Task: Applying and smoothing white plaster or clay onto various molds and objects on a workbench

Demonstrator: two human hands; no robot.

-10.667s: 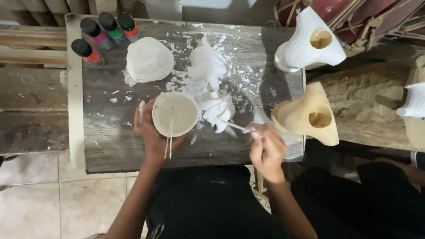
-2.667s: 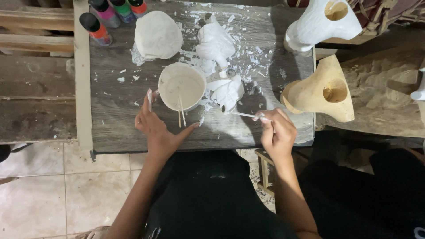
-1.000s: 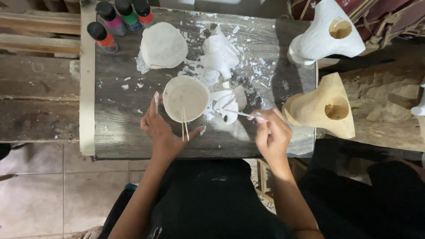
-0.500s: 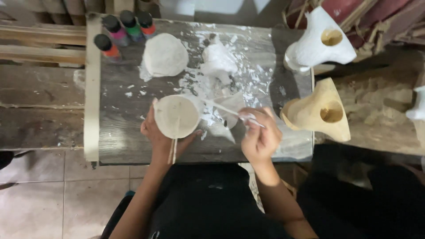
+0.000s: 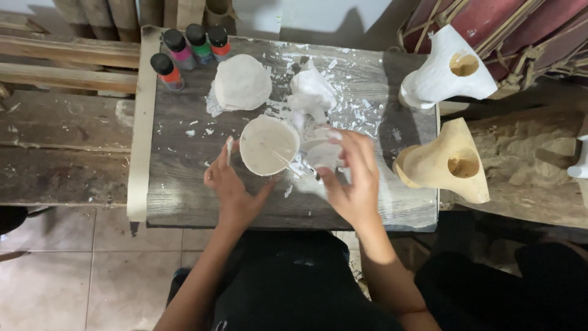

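Observation:
A round bowl of white paste stands on the grey wooden table, with a thin stick lying in it. My left hand cups the bowl's near left rim, thumb on one side and fingers on the other. My right hand is blurred, its fingers spread over a small white plaster piece just right of the bowl. Its fingertips touch that piece and it holds no stick.
Several paint bottles stand at the table's far left corner. A white domed disc and a crumpled white lump lie behind the bowl amid white flakes. A white hollow form and a tan one sit at the right.
My right hand has let go of the stick, which now rests in the bowl, and has opened over the white piece. My left hand stays on the bowl.

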